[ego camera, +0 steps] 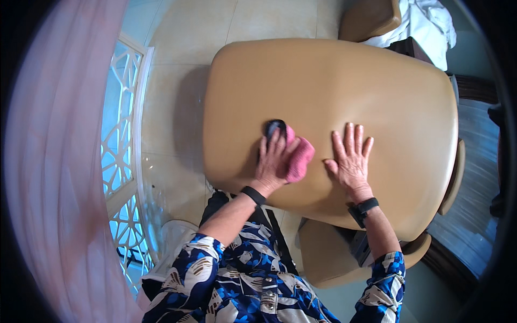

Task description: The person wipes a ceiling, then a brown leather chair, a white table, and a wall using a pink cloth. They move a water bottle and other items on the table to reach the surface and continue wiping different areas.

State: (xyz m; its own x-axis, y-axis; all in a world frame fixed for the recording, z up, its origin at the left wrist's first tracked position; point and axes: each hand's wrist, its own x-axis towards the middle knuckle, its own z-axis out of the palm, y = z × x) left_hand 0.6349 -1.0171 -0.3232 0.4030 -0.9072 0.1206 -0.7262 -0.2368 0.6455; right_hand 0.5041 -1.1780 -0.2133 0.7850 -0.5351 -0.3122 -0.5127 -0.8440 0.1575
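Observation:
A large tan padded surface (323,80), smooth like leather, lies before me. My left hand (274,157) rests over a pink cloth (301,159) and a dark, rounded object (275,126) on its left part; the fingers partly cover both, and what the dark object is cannot be told. To the right, my right hand (352,161) lies flat, palm down, on the same surface with fingers apart and nothing held.
Tan chair-like pieces stand at the near side (331,258) and far right (369,20), the latter beside white fabric (420,28). On the left are a white lattice panel (137,121) and a pink curtain (60,161). Tiled floor (181,101) surrounds the left side.

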